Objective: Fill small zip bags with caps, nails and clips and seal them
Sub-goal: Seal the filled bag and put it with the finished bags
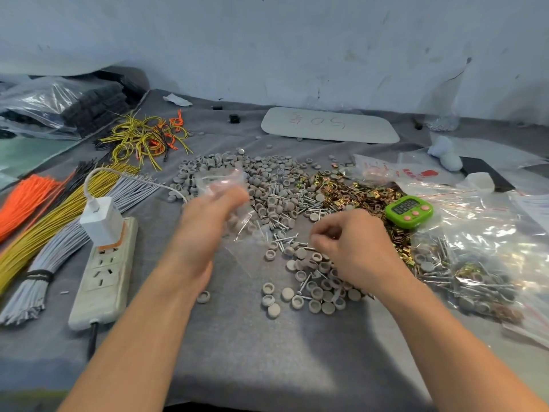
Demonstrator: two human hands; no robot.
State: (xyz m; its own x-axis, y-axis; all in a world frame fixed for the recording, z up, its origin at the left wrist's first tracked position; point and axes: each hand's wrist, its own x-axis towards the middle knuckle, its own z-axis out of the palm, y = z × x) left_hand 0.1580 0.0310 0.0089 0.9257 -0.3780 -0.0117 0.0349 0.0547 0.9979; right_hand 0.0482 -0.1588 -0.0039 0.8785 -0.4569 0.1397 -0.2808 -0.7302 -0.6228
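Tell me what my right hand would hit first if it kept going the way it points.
The right hand points left, so it would probably first meet the loose nails beside it, then the bag in the left hand. Height is unclear; it may pass over the nails.

The left hand (208, 221) and the clear bag (221, 181) it holds are smeared by motion blur, so the bag's contents cannot be told. The right hand (350, 248) hides under its curled fingers whatever it may hold. Digits on the green timer (409, 210) are too small to read. The orange wires (20, 200) run off the left edge.
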